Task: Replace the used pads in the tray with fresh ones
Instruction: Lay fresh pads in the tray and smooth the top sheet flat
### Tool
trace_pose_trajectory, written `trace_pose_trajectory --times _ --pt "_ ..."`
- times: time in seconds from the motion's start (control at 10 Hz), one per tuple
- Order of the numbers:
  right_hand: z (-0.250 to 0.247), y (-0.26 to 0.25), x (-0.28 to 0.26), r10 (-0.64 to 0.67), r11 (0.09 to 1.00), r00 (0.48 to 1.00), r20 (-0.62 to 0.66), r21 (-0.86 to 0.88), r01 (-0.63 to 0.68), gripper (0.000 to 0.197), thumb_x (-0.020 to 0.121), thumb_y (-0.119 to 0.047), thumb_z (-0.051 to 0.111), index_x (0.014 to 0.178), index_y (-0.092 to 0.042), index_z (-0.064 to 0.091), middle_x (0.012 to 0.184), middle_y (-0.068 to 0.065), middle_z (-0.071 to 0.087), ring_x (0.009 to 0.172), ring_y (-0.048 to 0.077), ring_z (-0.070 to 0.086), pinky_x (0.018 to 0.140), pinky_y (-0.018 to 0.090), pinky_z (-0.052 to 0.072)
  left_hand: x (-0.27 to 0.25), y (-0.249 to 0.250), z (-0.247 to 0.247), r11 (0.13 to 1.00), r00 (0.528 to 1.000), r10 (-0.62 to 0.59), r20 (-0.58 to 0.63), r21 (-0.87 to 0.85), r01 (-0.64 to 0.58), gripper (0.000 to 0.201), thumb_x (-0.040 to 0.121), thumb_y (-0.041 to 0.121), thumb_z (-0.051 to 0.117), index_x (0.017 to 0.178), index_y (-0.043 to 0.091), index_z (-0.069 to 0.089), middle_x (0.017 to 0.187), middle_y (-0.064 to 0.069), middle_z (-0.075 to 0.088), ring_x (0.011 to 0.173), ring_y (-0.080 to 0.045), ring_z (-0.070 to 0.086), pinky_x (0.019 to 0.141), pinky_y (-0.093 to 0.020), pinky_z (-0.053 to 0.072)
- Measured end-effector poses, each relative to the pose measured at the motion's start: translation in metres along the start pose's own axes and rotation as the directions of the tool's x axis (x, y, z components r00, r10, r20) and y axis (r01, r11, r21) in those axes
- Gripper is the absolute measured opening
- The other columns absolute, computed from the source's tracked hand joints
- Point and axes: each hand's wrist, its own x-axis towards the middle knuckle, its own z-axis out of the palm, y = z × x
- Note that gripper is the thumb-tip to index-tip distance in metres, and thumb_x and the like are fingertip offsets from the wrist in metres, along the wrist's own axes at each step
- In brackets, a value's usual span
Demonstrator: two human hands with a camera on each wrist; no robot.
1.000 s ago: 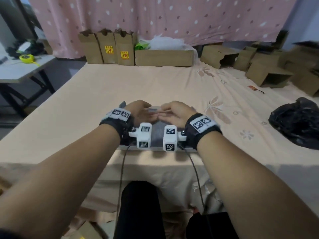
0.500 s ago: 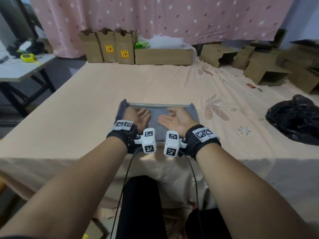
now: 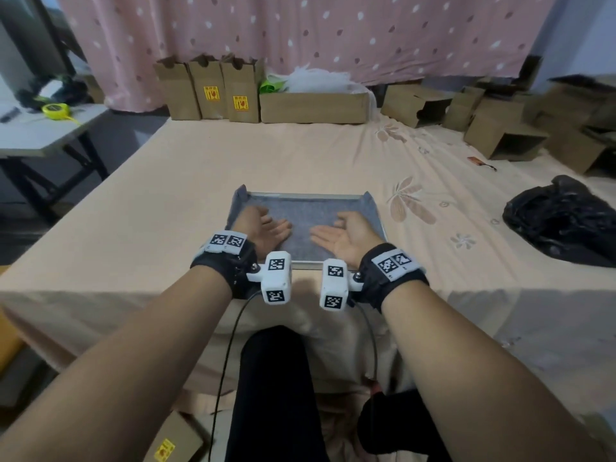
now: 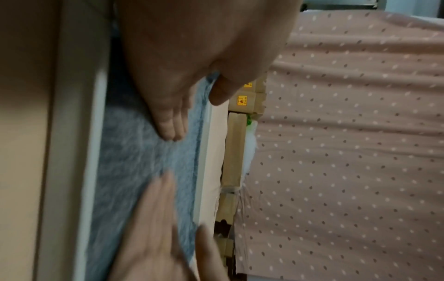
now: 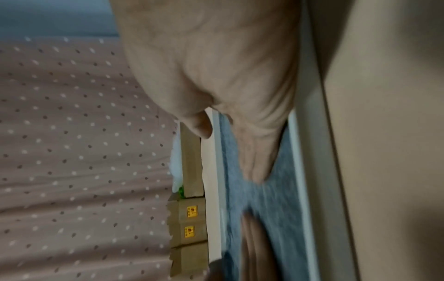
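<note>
Lying flat in the tray [image 3: 308, 196] near the near edge of the bed [image 3: 166, 195], the grey pad [image 3: 306, 215] has its two far corners turned up over the tray's rim. Both hands rest on it, the left hand [image 3: 263, 225] at the left side and the right hand [image 3: 346, 233] toward the right, each grip loose with fingers straight and nothing held. From above the right palm seems turned half upward, though whether it presses the pad I cannot tell. Only the left wrist view shows the left hand's fingertips [image 4: 171, 131] lying on the fuzzy cloth; the right wrist view is smeared and the other hand's fingers there are a blur. Only the head view shows the black bag [image 3: 563, 218] at the right and the yellow tape measure [image 3: 56, 111] on the side bench [image 3: 40, 135] at the left. Three upright cardboard boxes [image 3: 213, 91] stand at the far edge before the dotted pink curtain [image 3: 300, 31]; two carry yellow labels, too small to read. More boxes at the far right run out of frame.
</note>
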Motion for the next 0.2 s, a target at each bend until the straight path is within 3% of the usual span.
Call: trace_pose_trajectory --times 0.1,0.2 --pt "-0.015 -0.027 -0.003 -0.145 0.981 0.974 -0.172 -0.155 0.118 0.038 0.105 -0.016 0.036 0.142 -0.007 0.042 0.132 0.017 0.056 0.114 0.029 0.059 0.107 0.039 0.045 -0.012 0.021 -0.015 0.997 0.996 0.071 -0.052 0.030 -0.069 0.044 0.102 0.017 0.039 0.146 0.018 0.040 0.132 -0.011 0.061 0.112 -0.035 0.065 0.095 -0.040 0.054" --pt "-0.005 -0.053 -0.024 -0.336 0.921 0.929 -0.153 -0.260 0.290 0.017 0.098 -0.012 0.048 0.109 -0.008 0.060 0.088 0.003 0.061 0.089 0.024 0.060 0.082 0.031 0.054 -0.038 0.046 -0.006 0.973 0.992 0.124 0.019 0.195 -0.125 0.012 0.097 0.021 0.053 0.105 0.015 0.058 0.108 -0.012 0.067 0.074 -0.023 0.063 0.067 -0.034 0.057"
